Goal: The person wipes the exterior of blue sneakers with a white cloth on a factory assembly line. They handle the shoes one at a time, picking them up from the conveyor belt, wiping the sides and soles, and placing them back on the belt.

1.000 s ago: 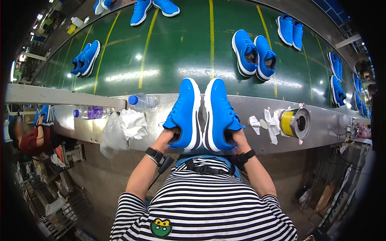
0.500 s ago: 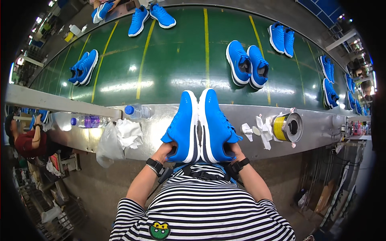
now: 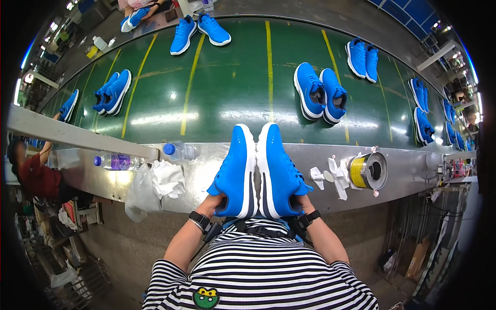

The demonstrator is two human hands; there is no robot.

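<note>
Two blue sneakers with white soles are held close together in front of my body, toes pointing away and soles facing each other. My left hand grips the left sneaker at its heel opening, the fingers partly hidden inside the shoe. At the heel of the right sneaker, my right hand has the same sort of hold, its fingers mostly hidden. Both shoes are tilted onto their sides above the metal ledge.
Beyond the ledge, a green conveyor belt carries several pairs of blue sneakers. Bottles, crumpled white paper and a plastic bag lie left; an open can and paper scraps sit right. Co-workers are at left and far side.
The whole view has shifted slightly, so the belt and shoes sit lower. The co-worker at left now reaches toward a blue shoe at the belt's left end. My grip is unchanged.
</note>
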